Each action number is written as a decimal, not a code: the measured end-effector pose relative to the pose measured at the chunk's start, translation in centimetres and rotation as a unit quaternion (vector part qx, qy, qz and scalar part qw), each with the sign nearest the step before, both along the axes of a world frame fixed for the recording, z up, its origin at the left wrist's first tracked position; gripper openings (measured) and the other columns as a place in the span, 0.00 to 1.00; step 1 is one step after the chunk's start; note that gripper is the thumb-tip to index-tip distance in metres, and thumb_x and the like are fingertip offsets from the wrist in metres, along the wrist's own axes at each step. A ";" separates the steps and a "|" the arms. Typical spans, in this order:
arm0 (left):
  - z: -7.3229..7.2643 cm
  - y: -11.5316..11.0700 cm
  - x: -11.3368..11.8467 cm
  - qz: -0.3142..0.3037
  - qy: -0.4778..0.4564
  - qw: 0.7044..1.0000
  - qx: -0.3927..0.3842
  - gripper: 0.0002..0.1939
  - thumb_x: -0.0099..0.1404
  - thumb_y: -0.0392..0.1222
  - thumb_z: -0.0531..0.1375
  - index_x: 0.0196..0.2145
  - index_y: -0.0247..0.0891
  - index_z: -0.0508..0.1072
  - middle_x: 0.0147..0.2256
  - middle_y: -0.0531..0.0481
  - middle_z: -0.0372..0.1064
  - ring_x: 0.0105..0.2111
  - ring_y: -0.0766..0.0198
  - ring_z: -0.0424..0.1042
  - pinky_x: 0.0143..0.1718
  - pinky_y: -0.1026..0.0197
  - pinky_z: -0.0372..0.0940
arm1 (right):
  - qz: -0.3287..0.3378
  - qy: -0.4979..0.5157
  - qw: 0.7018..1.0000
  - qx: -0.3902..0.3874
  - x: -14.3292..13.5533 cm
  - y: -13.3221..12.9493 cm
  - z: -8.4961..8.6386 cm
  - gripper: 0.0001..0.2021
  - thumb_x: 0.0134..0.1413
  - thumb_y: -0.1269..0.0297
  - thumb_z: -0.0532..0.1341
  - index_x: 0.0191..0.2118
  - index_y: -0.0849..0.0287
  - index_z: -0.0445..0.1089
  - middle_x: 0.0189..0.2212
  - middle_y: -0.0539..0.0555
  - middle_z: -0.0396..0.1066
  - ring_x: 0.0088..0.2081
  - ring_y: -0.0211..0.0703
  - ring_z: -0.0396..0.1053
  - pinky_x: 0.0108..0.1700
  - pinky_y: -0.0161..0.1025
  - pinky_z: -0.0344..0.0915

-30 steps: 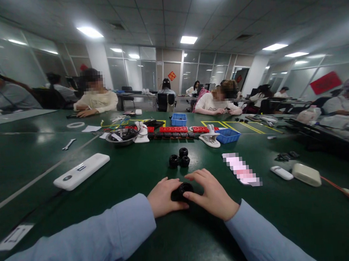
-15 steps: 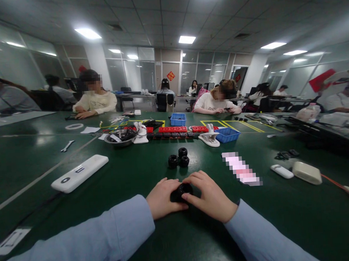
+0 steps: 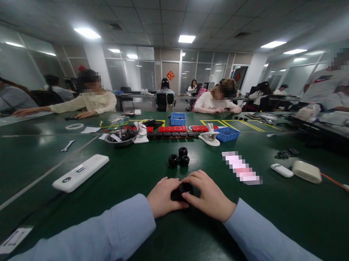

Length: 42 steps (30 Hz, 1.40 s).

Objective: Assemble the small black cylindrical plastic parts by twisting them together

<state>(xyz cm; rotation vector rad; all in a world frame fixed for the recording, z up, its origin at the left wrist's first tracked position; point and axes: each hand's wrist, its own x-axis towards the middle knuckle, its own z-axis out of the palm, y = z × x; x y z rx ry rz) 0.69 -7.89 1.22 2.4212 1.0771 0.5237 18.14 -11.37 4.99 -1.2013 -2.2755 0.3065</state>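
Observation:
Both of my hands rest low over the green table, close together around a small black tyre (image 3: 186, 188) with a round hollow facing up. My right hand (image 3: 208, 195) grips it between thumb and fingers from the right. From the left, my left hand (image 3: 166, 197) closes its thumb and fingers on a dark part at the same tyre; whether that is a second piece cannot be seen. Just beyond my fingertips sits a group of similar black tyres (image 3: 173, 160), apart from my hands.
A white power bank-like device (image 3: 81, 173) lies left, with a wrench (image 3: 68, 146) behind it. Ahead are a metal bowl (image 3: 120, 138), red blocks (image 3: 173, 129), a white clip (image 3: 210, 137) and a blue basket (image 3: 228, 134). A blurred-out phone-shaped item (image 3: 241, 168) lies right. Other people sit around.
My hands and the tyre stay almost in place. A person across on the left has stretched an arm out sideways. At far right, a standing person has shifted and a red item is gone from view.

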 end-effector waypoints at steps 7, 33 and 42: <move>0.1 -0.1 0.1 0.007 0.000 1.000 -0.003 0.27 0.50 0.51 0.64 0.47 0.40 0.68 0.48 0.45 0.67 0.51 0.50 0.62 0.55 0.45 0.49 | 0.029 0.005 1.000 -0.002 -0.1 0.0 0.1 0.14 0.44 0.75 0.59 0.41 0.60 0.69 0.37 0.55 0.68 0.39 0.44 0.61 0.43 0.42 0.61; -0.4 0.4 -0.1 -0.024 -0.014 0.999 0.034 0.24 0.50 0.53 0.64 0.43 0.39 0.71 0.46 0.46 0.69 0.49 0.52 0.64 0.52 0.50 0.53 | 0.142 0.004 0.990 0.016 -0.3 -1.1 0.8 0.09 0.50 0.74 0.54 0.28 0.58 0.71 0.27 0.49 0.73 0.29 0.40 0.61 0.38 0.40 0.58; -0.5 0.4 -0.1 -0.012 -0.020 0.999 0.027 0.27 0.48 0.54 0.65 0.44 0.39 0.70 0.46 0.46 0.69 0.49 0.52 0.64 0.53 0.49 0.53 | 0.111 -0.013 0.992 0.050 -0.1 -0.7 0.3 0.16 0.51 0.73 0.53 0.14 0.59 0.59 0.14 0.49 0.61 0.25 0.38 0.56 0.31 0.37 0.56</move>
